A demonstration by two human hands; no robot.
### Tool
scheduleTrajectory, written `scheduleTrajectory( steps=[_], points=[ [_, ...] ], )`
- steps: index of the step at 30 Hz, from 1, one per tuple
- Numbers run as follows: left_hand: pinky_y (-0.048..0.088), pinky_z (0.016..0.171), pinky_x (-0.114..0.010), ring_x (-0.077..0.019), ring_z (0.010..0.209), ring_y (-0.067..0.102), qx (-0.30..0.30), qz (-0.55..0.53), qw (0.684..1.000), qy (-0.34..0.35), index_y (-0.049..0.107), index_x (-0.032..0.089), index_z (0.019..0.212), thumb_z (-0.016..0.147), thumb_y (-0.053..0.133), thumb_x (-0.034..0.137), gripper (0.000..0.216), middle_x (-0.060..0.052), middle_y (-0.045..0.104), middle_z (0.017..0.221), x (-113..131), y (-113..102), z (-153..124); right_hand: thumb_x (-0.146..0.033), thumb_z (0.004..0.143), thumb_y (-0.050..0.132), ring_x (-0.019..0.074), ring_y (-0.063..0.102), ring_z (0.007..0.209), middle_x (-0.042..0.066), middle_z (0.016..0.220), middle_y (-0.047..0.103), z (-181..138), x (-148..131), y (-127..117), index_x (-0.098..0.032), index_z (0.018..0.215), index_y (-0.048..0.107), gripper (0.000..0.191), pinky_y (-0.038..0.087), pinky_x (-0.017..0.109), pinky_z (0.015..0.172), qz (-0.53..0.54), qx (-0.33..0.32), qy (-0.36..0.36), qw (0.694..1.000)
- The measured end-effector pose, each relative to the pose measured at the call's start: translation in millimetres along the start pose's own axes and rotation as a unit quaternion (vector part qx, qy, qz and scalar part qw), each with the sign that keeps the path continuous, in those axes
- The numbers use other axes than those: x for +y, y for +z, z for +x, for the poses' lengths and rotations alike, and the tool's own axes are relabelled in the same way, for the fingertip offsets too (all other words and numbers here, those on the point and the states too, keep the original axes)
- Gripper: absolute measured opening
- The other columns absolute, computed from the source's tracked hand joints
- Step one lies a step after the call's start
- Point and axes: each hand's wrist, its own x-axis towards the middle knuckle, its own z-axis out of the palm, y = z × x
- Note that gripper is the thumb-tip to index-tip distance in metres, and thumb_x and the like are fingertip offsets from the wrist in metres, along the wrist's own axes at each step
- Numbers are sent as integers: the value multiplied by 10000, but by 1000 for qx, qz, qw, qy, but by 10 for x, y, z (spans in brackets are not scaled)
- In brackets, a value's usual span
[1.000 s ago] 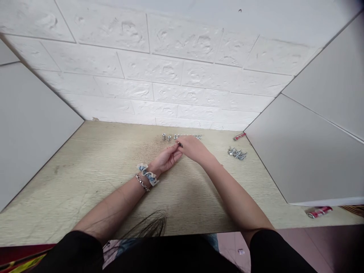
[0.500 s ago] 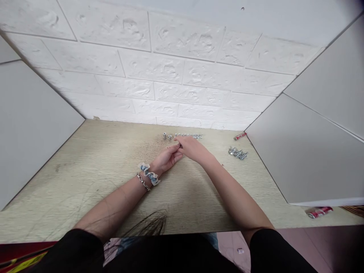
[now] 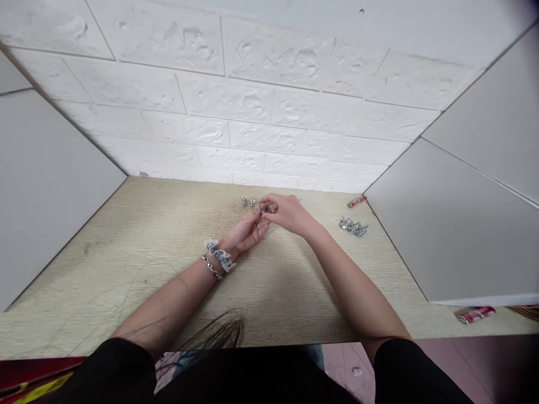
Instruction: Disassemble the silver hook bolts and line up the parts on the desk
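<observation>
My left hand [image 3: 246, 232] and my right hand [image 3: 287, 214] meet over the far middle of a pale wooden table [image 3: 147, 252]. Between their fingertips sits a small silver metal fastener [image 3: 265, 209], pinched from both sides. Two short threaded metal nuts [image 3: 248, 202] stand on the table just left of the fingers. A row of similar metal parts behind my right hand is mostly hidden by it. On my left wrist are a chain bracelet and a blue-and-white scrunchie [image 3: 219, 255].
A heap of silver screws [image 3: 353, 226] lies at the right near a grey side panel [image 3: 442, 224]. A small red item [image 3: 356, 201] rests in the back right corner. A white brick wall [image 3: 252, 101] closes the back, another grey panel [image 3: 46, 191] the left.
My right hand has lifted slightly and turned, now covering more of the row of parts behind it. The fastener sits a little higher between the fingertips. My left hand has barely shifted.
</observation>
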Motion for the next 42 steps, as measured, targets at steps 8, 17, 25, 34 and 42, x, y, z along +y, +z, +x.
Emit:
scheduleTrajectory(
  steps=[8,17,25,34,42],
  points=[
    [515,538,-139,-61,527,620,-34,30,999,-18,603,112,909,919,410,309,276,1,630,612,4,-40,-8,-163,695,587,95,532,684,25,936,671,-9,-29,-33,-200,1006,599,313,401,263,689,47,4,0,999],
    [527,579,-146,-60,574,625,-82,43,996,-11,608,134,953,876,508,215,150,6,654,675,-9,-78,9,-175,701,576,117,559,746,30,934,668,-11,36,-87,-210,1055,619,359,414,262,684,23,-38,9,999],
    [541,664,-177,-72,630,635,-92,70,993,-10,612,133,898,839,567,232,124,-6,654,713,-18,-103,19,-199,692,610,117,545,715,15,872,663,7,41,-143,-214,931,693,253,380,256,672,-41,-57,-20,997],
    [530,689,-190,-75,626,633,-104,94,989,-34,620,134,949,831,579,240,164,-6,643,712,-9,-87,-22,-200,701,559,94,495,626,4,709,627,-33,-39,-188,-169,772,690,152,330,230,595,-55,-92,-21,994],
    [523,757,-206,-75,657,634,-108,78,991,-30,627,118,921,826,580,187,126,-16,648,716,-14,-87,-22,-168,680,563,109,514,679,9,780,640,-36,-56,-214,-184,765,681,146,353,234,633,-51,-103,-30,993]
  ],
)
